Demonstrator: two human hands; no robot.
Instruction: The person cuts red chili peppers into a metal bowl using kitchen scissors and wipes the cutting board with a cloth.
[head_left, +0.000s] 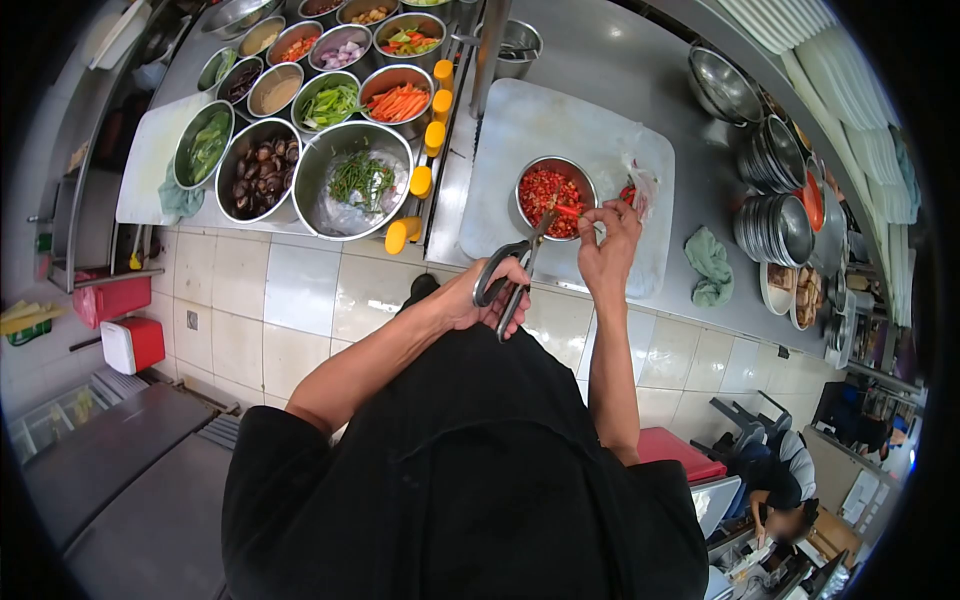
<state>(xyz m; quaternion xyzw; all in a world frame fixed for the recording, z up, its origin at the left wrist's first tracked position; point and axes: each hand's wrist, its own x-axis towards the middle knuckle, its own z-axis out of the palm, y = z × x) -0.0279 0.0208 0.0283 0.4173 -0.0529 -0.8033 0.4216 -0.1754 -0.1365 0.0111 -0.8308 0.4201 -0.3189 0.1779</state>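
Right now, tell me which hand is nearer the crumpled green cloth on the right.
Right: the right hand is left of the crumpled green cloth; the left hand, holding scissors, is farther to its left.

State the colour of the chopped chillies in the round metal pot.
The chopped chillies are red: see the head view.

Cutting board (510, 130) on surface (640, 80); pot (556, 162) of chopped chillies (545, 190) on board; ingredient tubs (313, 185) left; cloth (710, 268), then stacked bowls (775, 230), right
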